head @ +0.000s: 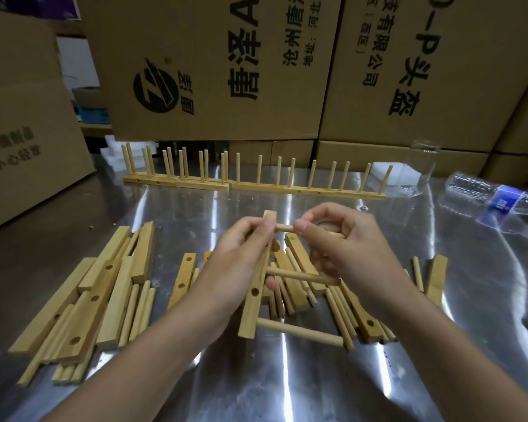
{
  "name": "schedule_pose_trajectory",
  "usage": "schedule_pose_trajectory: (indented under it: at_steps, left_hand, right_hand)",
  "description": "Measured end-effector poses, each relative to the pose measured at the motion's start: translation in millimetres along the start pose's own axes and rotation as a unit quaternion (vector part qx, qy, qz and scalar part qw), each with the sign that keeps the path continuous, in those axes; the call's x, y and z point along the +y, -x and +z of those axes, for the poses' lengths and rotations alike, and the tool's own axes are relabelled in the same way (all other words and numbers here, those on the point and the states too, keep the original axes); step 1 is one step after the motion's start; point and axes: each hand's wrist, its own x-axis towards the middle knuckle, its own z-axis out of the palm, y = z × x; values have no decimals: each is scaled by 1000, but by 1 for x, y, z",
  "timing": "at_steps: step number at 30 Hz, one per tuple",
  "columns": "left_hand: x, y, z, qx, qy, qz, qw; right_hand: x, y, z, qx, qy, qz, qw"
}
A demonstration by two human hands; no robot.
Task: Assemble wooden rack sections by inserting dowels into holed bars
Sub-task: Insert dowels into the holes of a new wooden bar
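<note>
one holed bar (250, 312) is being held above the metal table (287, 385) at frame centre, running from 12 to 6 o'clock. the left hand (241, 251) is gripping it near its upper end, fingers curled round and thumb pressing its face. three dowels are sticking out of it toward 3 o'clock: the lower dowel (299, 332) and the middle dowel (302, 277) are standing free, and the top dowel (284, 228) is being pinched between thumb and forefinger of the right hand (345, 248). its other fingers are curling inward; cannot tell whether the palm is holding more. one empty hole is showing between the middle and lower dowels. at 9 o'clock of the hands a heap of loose bars and dowels (104, 287) is lying on the table; overlap is preventing an exact count. a second heap is lying under the hands, mostly hidden by them. at 3 o'clock one lone bar (438, 278) and one lone dowel (418, 274) are lying side by side. at 12 o'clock a row of finished sections (256, 185) is standing with dowels upright; on its left part the dowels are doubling up and blocking a count. at 2 o'clock one clear glass (421, 169) is standing, and one plastic bottle (497, 199) is lying on its side. cardboard boxes (226, 71), at least four, are walling off the far edge.
</note>
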Motion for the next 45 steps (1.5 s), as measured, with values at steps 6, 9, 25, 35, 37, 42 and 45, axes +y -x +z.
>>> schedule_pose_trajectory:
  at_steps: [6, 9, 25, 35, 37, 42, 45]
  left_hand:
    - [2, -4, -4, 28, -2, 8, 1000]
    - [2, -4, -4, 10, -13, 15, 1000]
    - [-3, -2, -4, -48, -209, 176, 961]
    - [-2, 4, 5, -36, -188, 194, 962]
    - [-1, 5, 6, -31, -195, 195, 961]
    - [0, 7, 7, -25, -210, 200, 957]
    - [0, 8, 9, -33, -196, 199, 960]
  right_hand:
    - [-5, 3, 7, 10, -29, -14, 999]
    - [-7, 5, 13, 5, -6, -10, 1000]
    - [-14, 12, 30, -6, -318, 79, 945]
    - [-27, 18, 32, 8, -307, 60, 950]
    - [-28, 18, 32, 12, -302, 60, 951]
    - [-34, 19, 31, 14, -298, 58, 953]
    - [-34, 19, 34, 36, -298, 60, 952]
